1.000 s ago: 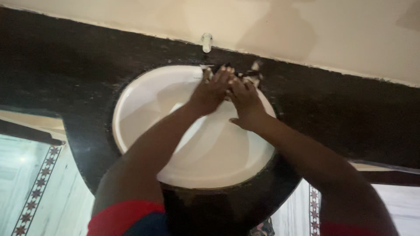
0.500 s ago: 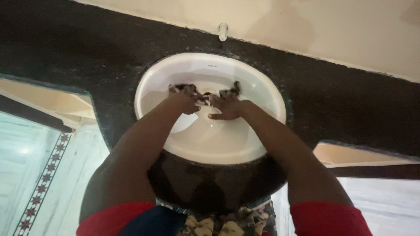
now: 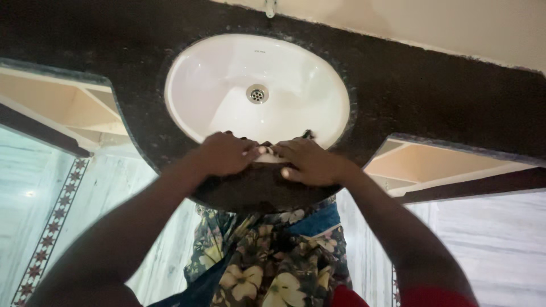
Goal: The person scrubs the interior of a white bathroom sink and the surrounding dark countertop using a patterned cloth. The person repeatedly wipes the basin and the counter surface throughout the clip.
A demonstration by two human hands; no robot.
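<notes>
My left hand (image 3: pixel 224 153) and my right hand (image 3: pixel 310 162) lie side by side on the near rim of a white oval sink (image 3: pixel 227 74). Both press down on a dark cloth (image 3: pixel 307 135), of which only small bits show past my fingers. The fingers are curled over it and the fingertips of the two hands almost touch. A metal drain (image 3: pixel 257 94) sits in the middle of the bare basin.
The sink is set in a black stone counter (image 3: pixel 426 96) against a cream wall, with a tap (image 3: pixel 271 7) at the top edge. Open shelves (image 3: pixel 57 108) lie under the counter on both sides. Below are my floral garment (image 3: pixel 267 256) and a tiled floor (image 3: pixel 51 227).
Both hands have drawn the cloth from the far rim, down through the basin past the drain, to the near rim. The view has shifted so the sink sits higher.
</notes>
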